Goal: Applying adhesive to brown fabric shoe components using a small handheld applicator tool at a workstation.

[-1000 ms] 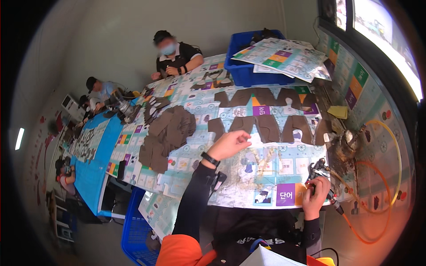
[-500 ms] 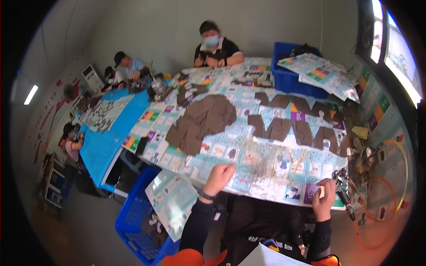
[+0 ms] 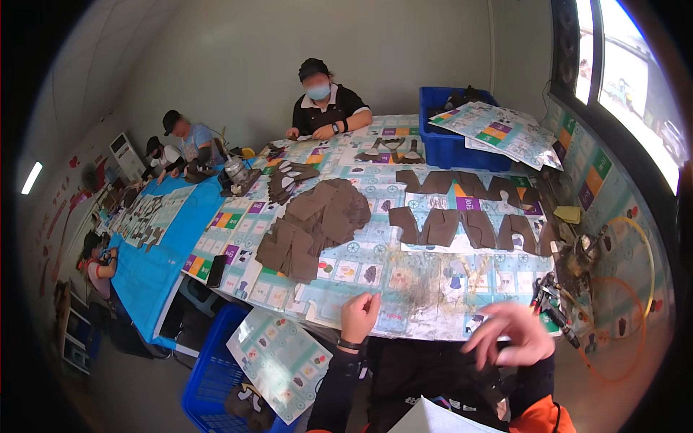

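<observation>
My left hand (image 3: 360,317) is closed in a loose fist over the table's near edge; the inside of its fingers is hidden, so whatever it holds, if anything, does not show. My right hand (image 3: 511,335) hovers at the same edge with fingers spread and holds nothing visible; it is slightly blurred. Just to its right lies a dark spray gun (image 3: 550,299) with a hose. Beyond the hands are a heap of brown cut fabric pieces (image 3: 317,224) and two rows of similar pieces (image 3: 440,226) laid out on sheets.
A patterned sheet covers the table (image 3: 346,289), stained in front of me. A blue crate (image 3: 462,148) with sheets on top stands at the far right. Below left is a blue basket (image 3: 209,361) with a patterned board (image 3: 278,361). A masked person (image 3: 328,108) sits opposite; others work at left.
My right hand has lifted off the purple patch at the table's edge, moved slightly left and spread its fingers. My left hand stays closed. The view has shifted, and the person opposite has lowered their hands.
</observation>
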`<state>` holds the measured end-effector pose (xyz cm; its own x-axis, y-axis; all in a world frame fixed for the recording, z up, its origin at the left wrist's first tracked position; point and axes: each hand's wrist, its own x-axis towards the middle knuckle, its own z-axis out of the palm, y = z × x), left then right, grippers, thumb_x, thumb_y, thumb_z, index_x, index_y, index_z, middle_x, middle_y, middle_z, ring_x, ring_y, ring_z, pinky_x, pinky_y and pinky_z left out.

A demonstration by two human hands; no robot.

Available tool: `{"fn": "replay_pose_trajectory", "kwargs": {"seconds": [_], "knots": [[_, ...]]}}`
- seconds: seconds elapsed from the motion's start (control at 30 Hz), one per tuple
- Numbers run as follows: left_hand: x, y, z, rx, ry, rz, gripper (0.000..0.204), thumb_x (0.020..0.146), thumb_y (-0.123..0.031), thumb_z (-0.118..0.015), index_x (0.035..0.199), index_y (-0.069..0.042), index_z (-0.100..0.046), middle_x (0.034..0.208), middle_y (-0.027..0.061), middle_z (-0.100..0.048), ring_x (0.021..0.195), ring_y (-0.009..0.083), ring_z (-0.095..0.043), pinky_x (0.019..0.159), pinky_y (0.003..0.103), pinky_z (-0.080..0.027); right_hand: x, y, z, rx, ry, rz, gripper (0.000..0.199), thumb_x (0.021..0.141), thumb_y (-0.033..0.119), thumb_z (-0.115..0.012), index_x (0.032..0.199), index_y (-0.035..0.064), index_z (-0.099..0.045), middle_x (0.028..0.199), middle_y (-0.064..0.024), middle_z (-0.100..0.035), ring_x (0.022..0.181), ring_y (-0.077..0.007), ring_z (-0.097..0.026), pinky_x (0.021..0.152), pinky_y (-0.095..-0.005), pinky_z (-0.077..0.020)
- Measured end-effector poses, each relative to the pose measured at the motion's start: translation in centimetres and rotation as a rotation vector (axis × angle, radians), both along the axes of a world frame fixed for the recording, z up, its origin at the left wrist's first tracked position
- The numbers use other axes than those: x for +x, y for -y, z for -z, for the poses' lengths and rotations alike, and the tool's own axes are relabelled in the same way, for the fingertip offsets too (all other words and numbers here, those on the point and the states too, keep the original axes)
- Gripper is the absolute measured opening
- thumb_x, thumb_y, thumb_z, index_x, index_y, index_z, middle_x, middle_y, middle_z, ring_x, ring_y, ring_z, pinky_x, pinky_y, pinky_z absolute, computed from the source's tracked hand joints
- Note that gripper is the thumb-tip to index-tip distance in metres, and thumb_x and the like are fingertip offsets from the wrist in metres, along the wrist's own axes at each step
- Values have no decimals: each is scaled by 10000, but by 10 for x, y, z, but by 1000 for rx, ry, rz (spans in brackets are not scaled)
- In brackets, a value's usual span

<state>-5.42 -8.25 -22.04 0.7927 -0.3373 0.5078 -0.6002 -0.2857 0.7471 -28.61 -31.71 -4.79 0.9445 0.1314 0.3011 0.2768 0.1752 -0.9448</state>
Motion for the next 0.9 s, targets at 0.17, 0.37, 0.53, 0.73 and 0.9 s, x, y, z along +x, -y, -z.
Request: {"fn": "replay_pose_trajectory", "kwargs": {"seconds": [0.17,0.37,0.53,0.73,0.9], "knots": [[0,1,-1,-22,31,-24,305,916,-155,-651,681,-21,-510,584,135,-509,523,301,-505,506,381,-382,-7,79,-56,462,855,592,278,864,-48,-469,723,110,-288,662,4,-244,588,-121,-260,552,-304,-239],[-3,-1,1,-40,-20,-9,302,919,-147,-647,686,-19,-505,584,134,-510,515,301,-506,504,380,-382,-19,98,-75,420,949,448,307,790,-76,-458,668,124,-259,639,0,-212,572,-120,-238,577,-313,-213],[-4,-3,0,-55,24,2,303,922,-138,-648,682,-5,-518,551,108,-504,473,209,-486,489,339,-379,-17,85,-77,428,944,533,316,769,-61,-487,656,133,-264,616,5,-230,551,-115,-219,558,-307,-208],[-4,-1,1,-41,-38,18,299,923,-146,-644,688,-21,-508,577,132,-508,507,303,-504,499,377,-382,-10,75,-77,405,996,576,325,751,-61,-480,637,137,-248,621,0,-226,556,-120,-217,561,-315,-203],[-5,-2,-6,-43,-35,19,295,923,-148,-646,692,-21,-512,579,135,-509,510,307,-509,498,380,-383,-6,73,-79,389,1024,583,323,738,-58,-478,633,141,-246,618,-3,-227,550,-121,-221,551,-311,-199]]}}
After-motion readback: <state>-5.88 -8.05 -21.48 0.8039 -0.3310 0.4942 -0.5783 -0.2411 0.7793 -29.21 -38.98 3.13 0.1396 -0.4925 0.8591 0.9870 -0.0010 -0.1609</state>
